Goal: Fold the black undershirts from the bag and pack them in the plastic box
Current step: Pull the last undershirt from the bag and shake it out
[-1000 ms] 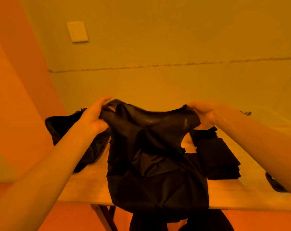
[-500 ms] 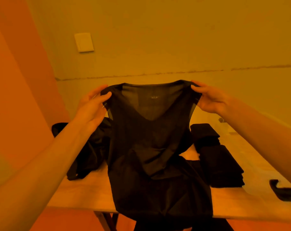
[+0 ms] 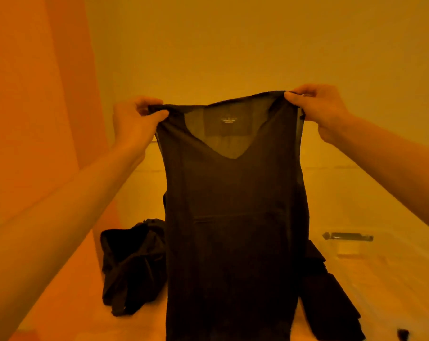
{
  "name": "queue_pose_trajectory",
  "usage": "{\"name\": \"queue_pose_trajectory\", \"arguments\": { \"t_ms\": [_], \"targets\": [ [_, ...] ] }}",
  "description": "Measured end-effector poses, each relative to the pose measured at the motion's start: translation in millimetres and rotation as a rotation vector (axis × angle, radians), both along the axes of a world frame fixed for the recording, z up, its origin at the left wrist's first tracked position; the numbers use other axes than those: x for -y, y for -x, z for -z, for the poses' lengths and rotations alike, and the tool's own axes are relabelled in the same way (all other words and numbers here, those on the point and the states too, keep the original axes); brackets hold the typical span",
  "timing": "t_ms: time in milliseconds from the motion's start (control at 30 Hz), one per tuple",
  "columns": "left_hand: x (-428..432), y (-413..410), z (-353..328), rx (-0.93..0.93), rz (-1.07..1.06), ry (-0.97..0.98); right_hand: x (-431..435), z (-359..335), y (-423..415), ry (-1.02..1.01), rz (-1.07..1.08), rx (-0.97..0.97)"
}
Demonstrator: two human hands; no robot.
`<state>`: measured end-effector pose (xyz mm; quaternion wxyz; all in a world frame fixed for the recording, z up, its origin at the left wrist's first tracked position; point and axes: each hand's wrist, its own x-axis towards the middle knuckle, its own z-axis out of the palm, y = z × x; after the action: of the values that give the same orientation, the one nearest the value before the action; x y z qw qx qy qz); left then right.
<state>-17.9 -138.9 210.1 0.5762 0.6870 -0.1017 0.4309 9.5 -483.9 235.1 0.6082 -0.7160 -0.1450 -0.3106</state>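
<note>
You hold the black undershirt up in front of you by its two shoulders, spread wide and hanging straight down, with the V-neck facing you and a small pale label showing through the thin back panel just under the collar. Your left hand has its thumb and curled fingers closed over the left shoulder, so that grip is clamped on the cloth. Your right hand pinches the right shoulder the same way and sits a little higher, so the top edge slopes up to the right. The fabric is stretched between the two grips, and its lower part runs out past the bottom of the view. Behind it stands the table. On the left of the shirt, a crumpled black heap lies on the tabletop, partly hidden by the hanging cloth. On the right, a folded black stack lies close behind the shirt's edge. Further right and well apart from the stack is a clear shape with a dark bar along its top, which is probably the plastic box, though the dim orange light blurs its outline. A small dark object sits at the bottom right corner.
</note>
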Motion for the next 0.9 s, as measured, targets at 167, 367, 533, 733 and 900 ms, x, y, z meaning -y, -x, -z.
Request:
{"name": "queue_pose_trajectory", "arguments": {
  "t_ms": [167, 367, 533, 733, 900],
  "targets": [
    [3.2, 26.3, -11.6, 0.077, -0.241, -0.201, -2.3, -21.0, 25.6, 0.008, -0.041, 0.006],
    [-8.3, 66.1, -27.5, 0.093, 0.098, -0.082, 2.7, -30.7, 57.2, -0.015, -0.146, 0.067],
    [-13.1, 89.3, -46.0, 0.175, 0.254, 0.066, 4.2, -47.2, 90.8, 0.001, -0.277, 0.124],
    [-8.0, 116.0, -74.2, 0.223, 0.371, 0.108, 5.3, -67.8, 120.0, -0.03, -0.37, 0.206],
    [-4.6, 80.7, -73.5, 0.137, 0.3, 0.098, 0.4, -62.6, 94.8, -0.001, -0.28, 0.111]
  ]
}}
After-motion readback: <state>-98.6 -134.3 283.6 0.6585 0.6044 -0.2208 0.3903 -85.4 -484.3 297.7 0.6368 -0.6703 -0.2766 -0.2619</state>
